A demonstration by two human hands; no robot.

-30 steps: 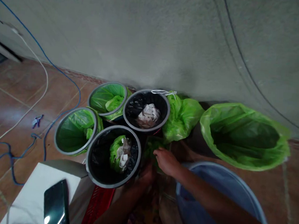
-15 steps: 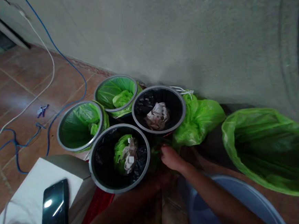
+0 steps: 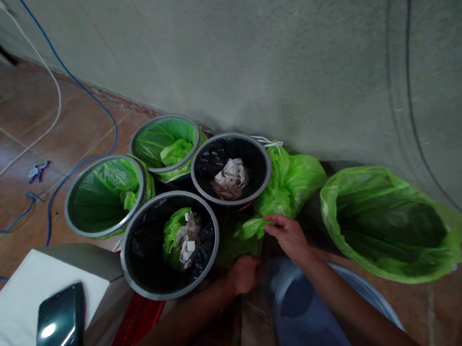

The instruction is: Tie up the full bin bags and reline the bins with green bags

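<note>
My right hand (image 3: 286, 235) pinches the bunched end of a green plastic bag (image 3: 254, 228) between thumb and fingers, low beside the bins. Below it, my left hand (image 3: 244, 273) is closed near the same bag; its fingertips and whatever they grip are hidden. Just left of the hands stands a black-lined bin (image 3: 125, 255) holding crumpled green plastic and paper. Another black-lined bin (image 3: 269, 168) behind it holds crumpled paper. A full, tied green bag (image 3: 305, 176) with white ties rests against the wall, above my right hand.
Two bins with green liners, a rear one (image 3: 147, 144) and a front one (image 3: 92, 205), stand at left. At right is a large open green-lined container (image 3: 391, 223). A bluish tub (image 3: 307, 323) lies under my right arm. A phone (image 3: 62, 314) rests on a white box (image 3: 18, 279); cords (image 3: 60, 186) trail over the floor.
My right hand has risen and drawn the bag's end up into sight. My left hand now shows more clearly below it. The whole view has shifted, moving the bins leftward.
</note>
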